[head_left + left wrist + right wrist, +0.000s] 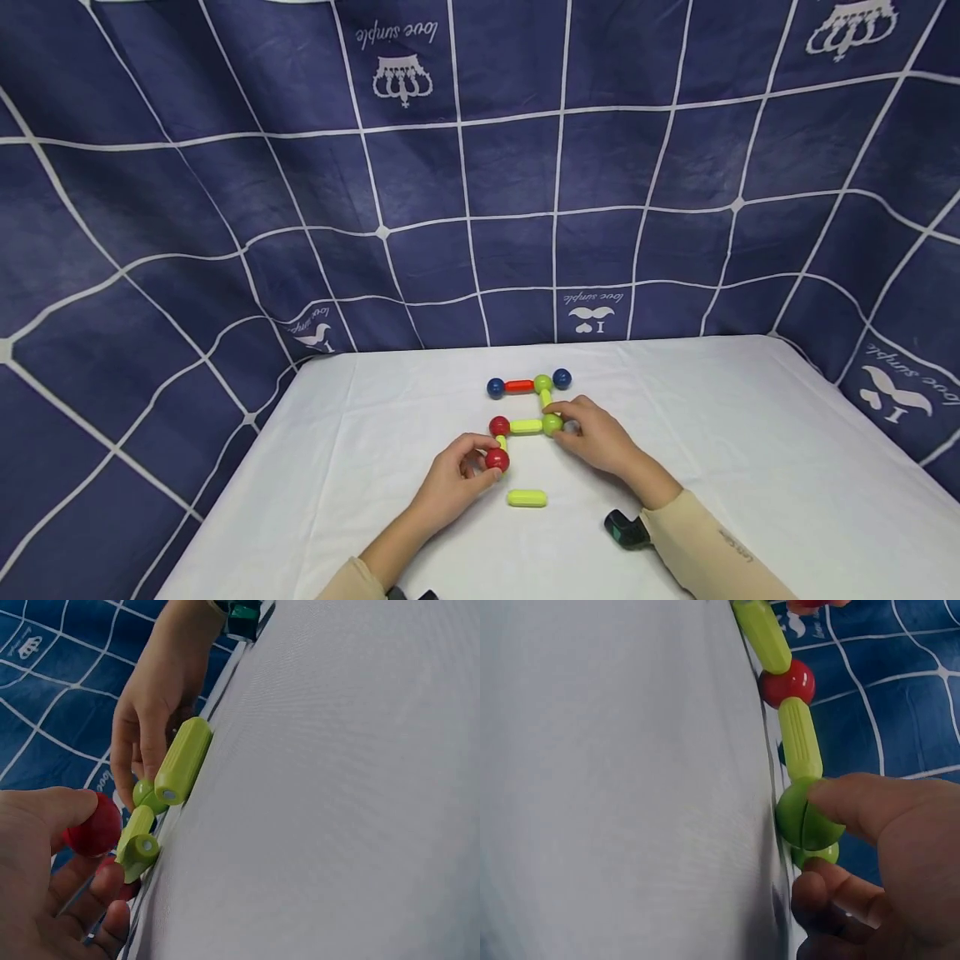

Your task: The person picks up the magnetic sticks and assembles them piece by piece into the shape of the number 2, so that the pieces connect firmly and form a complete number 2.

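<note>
My left hand (456,479) pinches a glossy red ball (96,826) between thumb and fingers. Close beside that ball is the bare metal end of a lime rod (141,851). The rod's other end meets a second red ball (787,684) lying on the cloth. From there another lime rod (526,427) runs to a green ball (808,817), which my right hand (596,435) holds with its thumb on one side and fingers curled at the other. A further lime rod (546,399) leads back from this ball to a second green ball (543,383).
Behind, a red rod (519,387) joins the far green ball to a blue ball (496,388); another blue ball (562,379) sits at its right. A loose lime rod (527,498) lies nearer me on the white cloth (337,467). A blue checked curtain (510,167) hangs around the table.
</note>
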The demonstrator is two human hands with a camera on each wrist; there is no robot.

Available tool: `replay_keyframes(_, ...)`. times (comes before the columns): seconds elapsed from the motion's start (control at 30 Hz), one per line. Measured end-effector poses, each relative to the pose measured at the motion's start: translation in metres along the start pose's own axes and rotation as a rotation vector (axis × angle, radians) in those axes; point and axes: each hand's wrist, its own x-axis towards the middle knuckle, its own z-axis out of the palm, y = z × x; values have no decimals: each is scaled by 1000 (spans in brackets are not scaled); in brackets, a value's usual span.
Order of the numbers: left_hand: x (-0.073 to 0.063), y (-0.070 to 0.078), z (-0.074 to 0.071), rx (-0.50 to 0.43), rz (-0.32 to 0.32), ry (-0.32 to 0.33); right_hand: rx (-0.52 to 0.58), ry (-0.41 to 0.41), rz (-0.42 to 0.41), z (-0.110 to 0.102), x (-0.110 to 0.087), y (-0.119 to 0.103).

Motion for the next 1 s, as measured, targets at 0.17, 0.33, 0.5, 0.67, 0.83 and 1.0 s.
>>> replay_keyframes(0.17, -3, -6, 1, 4, 8, -23, -56, 31, -13, -3, 3, -9)
replay_keyframes(0.33, -2, -10, -2, 8, 35, -36, -29, 37, -48, -6, 14, -24)
replay_keyframes(0.5, -1, -9, -4, -6, 67, -58, 9, 15, -102, -5, 25, -36)
replay_keyframes(0.67, -1, -9, -3, -18, 91, -62, 38, -59, -202, 0, 33, -43)
replay_keyframes(0.83, -1, -11, -1, -14, 116, -61, 17, -138, -330, 9, 36, -44)
replay_keyframes(1.0, -1, -12, -1, -17, 118, -57, -71, -147, -343, 21, 35, -45)
